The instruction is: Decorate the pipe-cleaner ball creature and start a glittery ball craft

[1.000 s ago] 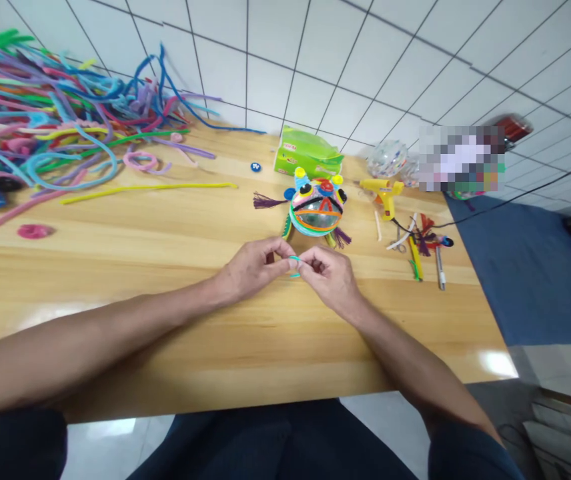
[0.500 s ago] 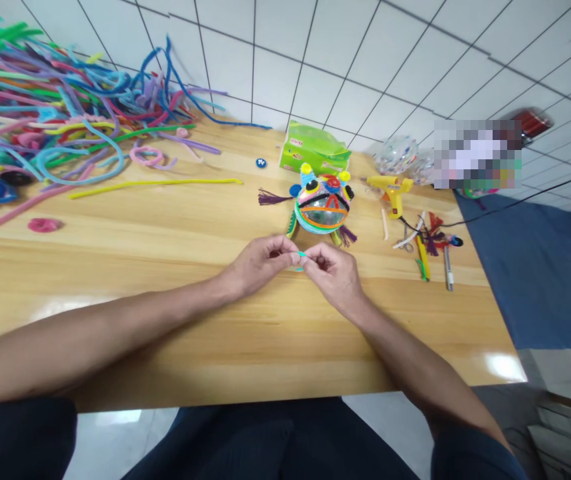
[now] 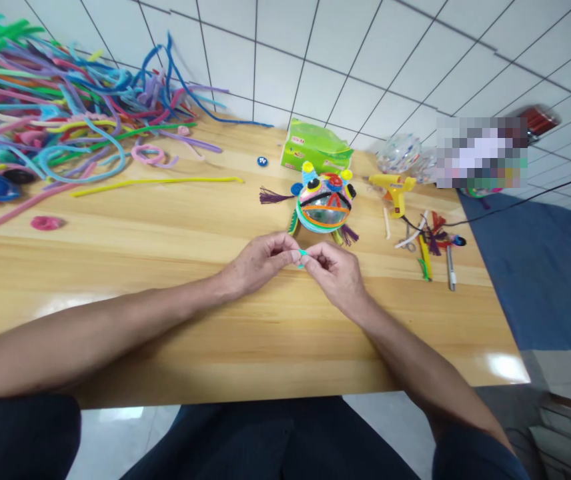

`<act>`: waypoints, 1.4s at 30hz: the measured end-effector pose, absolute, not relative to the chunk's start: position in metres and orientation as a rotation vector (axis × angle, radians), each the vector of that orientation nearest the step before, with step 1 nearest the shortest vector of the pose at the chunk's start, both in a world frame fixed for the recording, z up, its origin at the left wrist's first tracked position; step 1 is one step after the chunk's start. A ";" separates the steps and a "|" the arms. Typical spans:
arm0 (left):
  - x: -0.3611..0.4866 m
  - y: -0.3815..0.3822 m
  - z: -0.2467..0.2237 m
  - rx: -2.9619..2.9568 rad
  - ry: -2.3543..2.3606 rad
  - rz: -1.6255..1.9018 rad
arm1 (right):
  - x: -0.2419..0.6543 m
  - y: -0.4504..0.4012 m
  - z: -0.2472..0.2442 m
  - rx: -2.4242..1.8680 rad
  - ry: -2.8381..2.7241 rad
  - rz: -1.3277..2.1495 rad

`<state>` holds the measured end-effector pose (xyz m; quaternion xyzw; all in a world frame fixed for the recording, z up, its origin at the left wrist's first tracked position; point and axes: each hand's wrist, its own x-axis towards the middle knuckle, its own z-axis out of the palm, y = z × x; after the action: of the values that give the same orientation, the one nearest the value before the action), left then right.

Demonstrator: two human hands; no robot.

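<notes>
Drawn in tighter since the earlier frames, the teal strip [image 3: 303, 253] now shows only a small bend below the fingertips, where a wider loop hung. Left hand [image 3: 265, 263] and right hand [image 3: 336, 268] each pinch it between thumb and forefinger, nearly touching, above the middle of the wooden table [image 3: 245, 347]. Between them and the near edge, a broad stretch of wood runs under both forearms; the right edge slants down beside a blue surface [image 3: 540, 267]. Leftward, the wood reaches to a pink coil [image 3: 47, 223] and a yellow stem [image 3: 155, 182]; rightward, to a silver pen-like tool [image 3: 451, 268]. Just beyond the fingertips sits a colourful figure [image 3: 324, 208]. The strip looks thin, bright and curved, its ends mostly hidden by the fingers; whether they join, I cannot tell.
</notes>
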<state>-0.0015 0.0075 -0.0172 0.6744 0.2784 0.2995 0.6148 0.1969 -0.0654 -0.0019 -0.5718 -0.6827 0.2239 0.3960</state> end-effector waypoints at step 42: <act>0.005 0.003 -0.011 1.165 0.659 0.745 | 0.193 -0.066 0.007 -1.429 -1.565 0.578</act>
<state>0.0046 0.0031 -0.0110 0.5270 0.2980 0.3372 0.7209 0.1928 -0.0656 0.0073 -0.5793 -0.6343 0.2343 0.4551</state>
